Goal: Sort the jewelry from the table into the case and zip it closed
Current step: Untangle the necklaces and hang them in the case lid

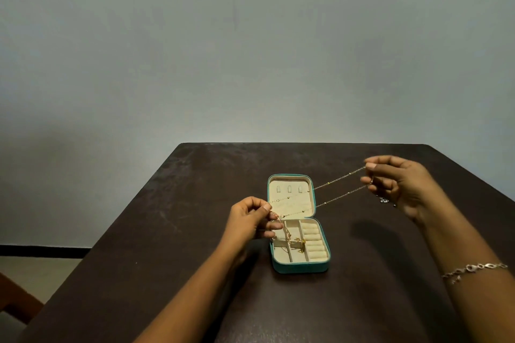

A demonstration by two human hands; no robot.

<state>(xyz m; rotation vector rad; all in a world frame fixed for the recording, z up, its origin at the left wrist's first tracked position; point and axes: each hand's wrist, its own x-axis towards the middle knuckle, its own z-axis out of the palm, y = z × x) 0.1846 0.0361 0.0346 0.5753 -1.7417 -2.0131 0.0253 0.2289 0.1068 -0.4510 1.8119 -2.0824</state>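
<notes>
A small teal jewelry case (299, 266) lies open on the dark table (167, 231), its cream lid flat behind the compartment tray. A thin gold necklace (337, 179) with small beads is stretched doubled above the lid. My left hand (249, 217) pinches one end at the case's left edge, and a pendant part dangles from it into the tray. My right hand (398, 184) pinches the other end, raised to the right of the case. Small gold pieces (301, 245) lie in the middle compartments. Silver jewelry (384, 200) lies on the table under my right hand.
A bracelet (473, 269) is worn on my right wrist. The table's far edge meets a plain grey wall. A brown chair part (16, 298) shows at the lower left, beyond the table's left edge.
</notes>
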